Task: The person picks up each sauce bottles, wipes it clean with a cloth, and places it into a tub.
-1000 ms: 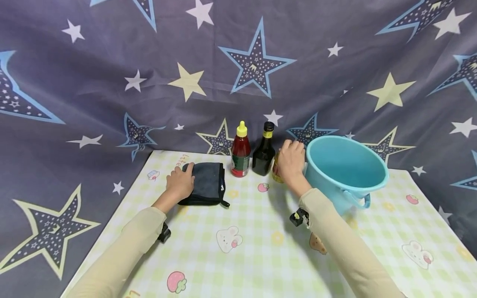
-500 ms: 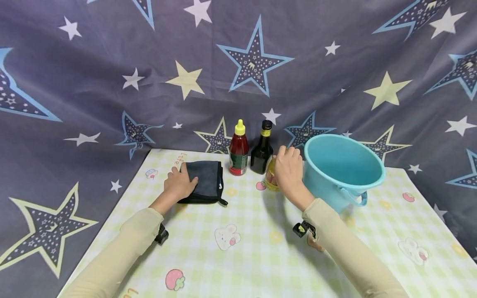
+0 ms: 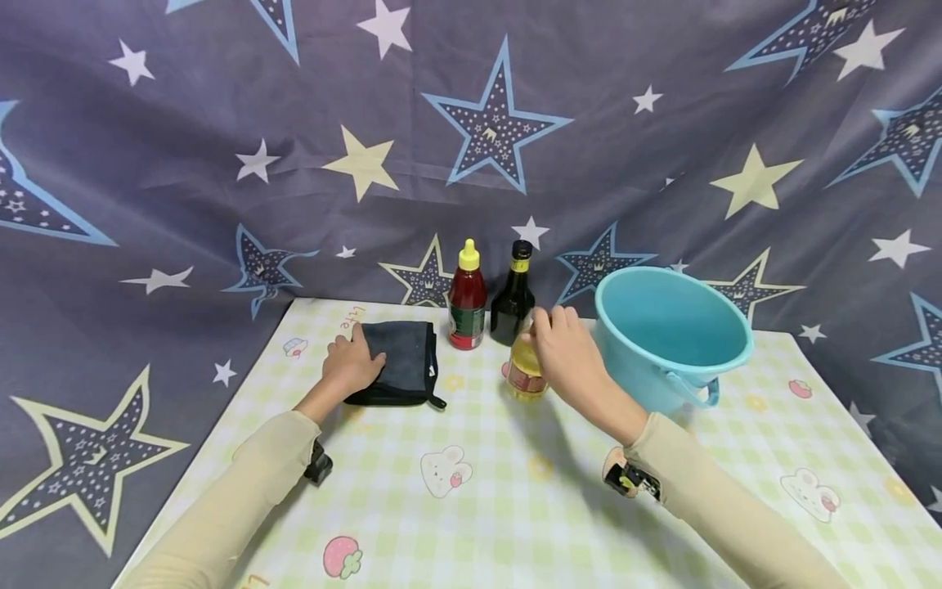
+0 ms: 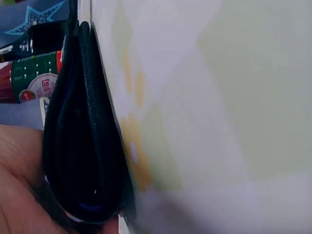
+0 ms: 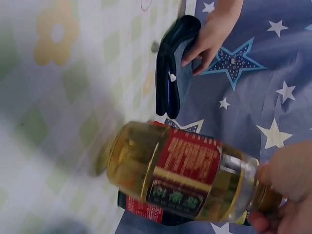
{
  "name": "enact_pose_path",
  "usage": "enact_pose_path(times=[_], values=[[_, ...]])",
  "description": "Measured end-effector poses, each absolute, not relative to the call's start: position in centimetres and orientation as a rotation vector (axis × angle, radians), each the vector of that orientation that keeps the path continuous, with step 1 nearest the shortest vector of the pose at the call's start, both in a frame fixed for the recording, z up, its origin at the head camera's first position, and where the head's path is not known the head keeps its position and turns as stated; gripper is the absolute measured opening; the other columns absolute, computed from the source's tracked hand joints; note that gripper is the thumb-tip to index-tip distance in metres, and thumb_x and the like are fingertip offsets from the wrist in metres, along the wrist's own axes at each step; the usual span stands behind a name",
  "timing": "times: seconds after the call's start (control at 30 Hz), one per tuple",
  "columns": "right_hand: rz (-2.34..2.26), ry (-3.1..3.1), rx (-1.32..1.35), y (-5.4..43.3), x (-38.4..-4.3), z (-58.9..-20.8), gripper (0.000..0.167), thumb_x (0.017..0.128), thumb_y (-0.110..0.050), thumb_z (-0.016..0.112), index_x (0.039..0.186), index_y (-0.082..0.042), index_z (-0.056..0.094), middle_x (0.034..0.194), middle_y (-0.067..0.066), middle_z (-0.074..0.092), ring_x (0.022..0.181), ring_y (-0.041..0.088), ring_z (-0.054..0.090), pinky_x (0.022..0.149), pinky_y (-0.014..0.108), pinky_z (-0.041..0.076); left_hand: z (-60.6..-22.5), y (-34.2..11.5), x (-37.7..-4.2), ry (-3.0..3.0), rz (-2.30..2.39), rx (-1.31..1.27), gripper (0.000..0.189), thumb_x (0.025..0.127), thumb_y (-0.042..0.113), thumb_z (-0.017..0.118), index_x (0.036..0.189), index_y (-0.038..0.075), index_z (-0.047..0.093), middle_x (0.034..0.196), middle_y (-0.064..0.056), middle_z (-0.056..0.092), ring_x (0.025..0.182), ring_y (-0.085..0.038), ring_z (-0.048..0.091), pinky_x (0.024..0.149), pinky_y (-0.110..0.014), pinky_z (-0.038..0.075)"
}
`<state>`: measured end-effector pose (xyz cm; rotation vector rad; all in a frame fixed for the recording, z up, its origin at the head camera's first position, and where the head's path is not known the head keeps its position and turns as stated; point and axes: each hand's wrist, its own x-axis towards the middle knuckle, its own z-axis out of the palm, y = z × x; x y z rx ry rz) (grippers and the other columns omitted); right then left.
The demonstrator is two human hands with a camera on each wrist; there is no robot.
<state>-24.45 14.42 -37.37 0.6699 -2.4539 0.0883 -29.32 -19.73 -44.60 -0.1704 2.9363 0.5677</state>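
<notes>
Step in hand, as I judge it: handling the clear bottle of yellow liquid with a red label by its top end, with the right hand. To do it well: hold the pinch firm and square on the neck, since weight hung from so narrow a grip could swing. Keep the base low and the body near upright over the green-and-white checked tablecloth. Mind the clearance: the slim dark bottle with a black cap and yellow neck band stands just behind, and the light-blue plastic bucket is near on the right. The red squeeze bottle with a pointed yellow cap is a little farther left.

Position against the fingers: right fingers and thumb are closed round the top; label and lower body hang free beneath them, the base pointing down at the cloth. Right wrist view shows the base very close to the surface; contact cannot be told.

Left hand: lies at the left end of the dark grey folded fabric pad with black edging, thumb over its upper face, other fingers at the outer edge. Whether these grip or merely rest there, I cannot tell.
</notes>
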Motion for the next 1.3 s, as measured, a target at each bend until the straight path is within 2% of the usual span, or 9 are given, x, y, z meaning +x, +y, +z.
enact_pose_path(times=[0.17, 0.37, 0.57, 0.7, 1.0, 1.13, 1.2, 1.3], values=[[0.168, -2.453, 0.866, 15.0, -23.8, -37.0, 0.023, 0.100, -0.022, 0.063, 0.107, -0.001, 0.055, 0.083, 0.011, 0.048, 0.074, 0.027, 0.044, 0.066, 0.037, 0.039, -44.1, -19.6, -29.7, 2.979, 0.627, -0.135, 0.081, 0.104, 0.029, 0.054, 0.159, -0.010, 0.008, 0.150, -0.045, 0.028, 0.138, -0.062, 0.031, 0.103, -0.066, 0.041], [0.177, -2.419, 1.087, 15.4, -23.6, -37.2, 0.028, 0.100, -0.023, 0.065, 0.117, -0.002, 0.057, 0.087, 0.008, 0.049, 0.078, 0.022, 0.043, 0.070, 0.034, 0.039, -43.8, -19.3, -30.0, 3.063, 0.659, -0.102, 0.084, 0.100, 0.024, 0.062, 0.159, -0.009, 0.011, 0.148, -0.043, 0.032, 0.131, -0.059, 0.041, 0.098, -0.065, 0.045], [0.150, -2.378, 1.219, 15.8, -23.3, -38.2, 0.032, 0.099, -0.026, 0.064, 0.120, -0.003, 0.056, 0.087, 0.004, 0.044, 0.080, 0.020, 0.041, 0.071, 0.032, 0.037, -44.4, -18.8, -29.7, 3.141, 0.670, -0.070, 0.085, 0.096, 0.018, 0.066, 0.158, -0.010, 0.015, 0.146, -0.042, 0.037, 0.109, -0.055, 0.059, 0.083, -0.060, 0.053], [0.161, -2.374, 1.231, 15.8, -23.1, -38.5, 0.032, 0.100, -0.027, 0.062, 0.121, -0.004, 0.056, 0.088, 0.003, 0.045, 0.081, 0.019, 0.042, 0.072, 0.032, 0.038, -44.6, -18.3, -29.7, 3.179, 0.714, -0.045, 0.082, 0.094, 0.013, 0.067, 0.156, -0.012, 0.019, 0.142, -0.041, 0.040, 0.091, -0.050, 0.064, 0.072, -0.055, 0.054], [0.190, -2.358, 1.215, 15.8, -23.3, -38.9, 0.031, 0.098, -0.026, 0.064, 0.122, -0.007, 0.056, 0.091, 0.003, 0.047, 0.083, 0.020, 0.043, 0.074, 0.032, 0.038, -44.1, -17.6, -29.9, 3.204, 0.726, -0.023, 0.072, 0.093, 0.010, 0.067, 0.148, -0.020, 0.031, 0.138, -0.041, 0.042, 0.095, -0.050, 0.064, 0.079, -0.055, 0.057], [0.196, -2.344, 1.236, 15.7, -23.5, -38.9, 0.034, 0.098, -0.024, 0.065, 0.126, -0.006, 0.056, 0.095, 0.004, 0.051, 0.086, 0.021, 0.047, 0.077, 0.032, 0.042, -43.9, -17.9, -29.9, 3.173, 0.686, -0.094, 0.071, 0.095, 0.017, 0.065, 0.151, -0.011, 0.033, 0.138, -0.040, 0.045, 0.095, -0.052, 0.064, 0.080, -0.058, 0.055], [0.180, -2.333, 1.253, 15.7, -23.7, -38.9, 0.037, 0.098, -0.024, 0.065, 0.128, -0.006, 0.056, 0.097, 0.004, 0.052, 0.087, 0.021, 0.048, 0.077, 0.032, 0.042, -43.9, -18.1, -29.9, 3.150, 0.648, -0.132, 0.072, 0.096, 0.022, 0.063, 0.155, -0.005, 0.031, 0.135, -0.038, 0.051, 0.093, -0.051, 0.065, 0.076, -0.058, 0.054], [0.157, -2.315, 1.265, 15.8, -23.9, -38.7, 0.040, 0.098, -0.025, 0.064, 0.131, -0.003, 0.055, 0.097, 0.005, 0.053, 0.086, 0.021, 0.049, 0.076, 0.032, 0.042, -43.7, -18.4, -30.0, 3.110, 0.627, -0.163, 0.073, 0.098, 0.027, 0.059, 0.160, 0.005, 0.027, 0.112, -0.032, 0.066, 0.076, -0.042, 0.066, 0.062, -0.050, 0.051]])
